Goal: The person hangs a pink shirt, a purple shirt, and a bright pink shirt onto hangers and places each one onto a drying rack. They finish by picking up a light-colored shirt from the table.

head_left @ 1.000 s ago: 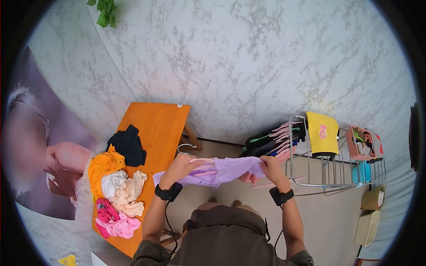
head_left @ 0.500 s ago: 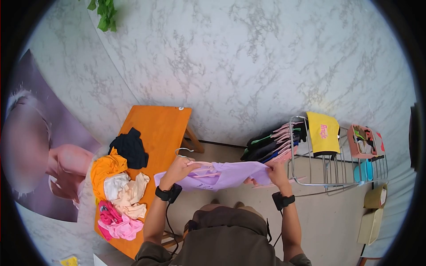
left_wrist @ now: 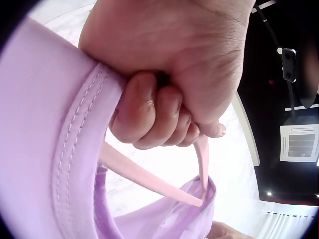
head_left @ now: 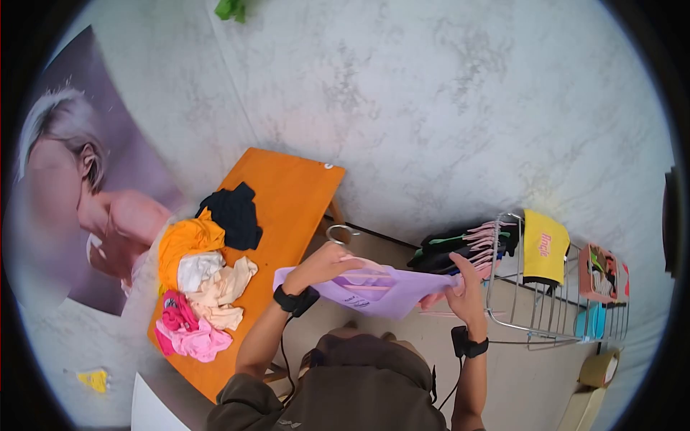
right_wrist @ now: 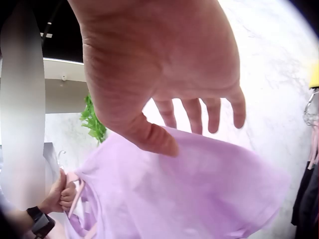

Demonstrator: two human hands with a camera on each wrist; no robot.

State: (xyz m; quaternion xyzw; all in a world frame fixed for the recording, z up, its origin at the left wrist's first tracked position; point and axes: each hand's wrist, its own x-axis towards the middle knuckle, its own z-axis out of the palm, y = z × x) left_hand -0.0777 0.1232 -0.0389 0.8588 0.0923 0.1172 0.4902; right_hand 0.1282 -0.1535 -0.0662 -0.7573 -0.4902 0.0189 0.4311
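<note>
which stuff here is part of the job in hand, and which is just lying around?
In hand:
lilac garment
pink hanger, gripped along with the garment's edge by the left hand
right hand, open at the garment's other end

Lying about:
clothes heap on the orange table
drying rack with hung clothes
yellow garment on the rack
wall poster

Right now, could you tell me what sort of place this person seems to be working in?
Probably a home laundry corner: a wire drying rack hung with clothes, an orange table carrying a heap of loose clothes, and a lilac garment on a pink hanger gripped by the left hand.
</note>
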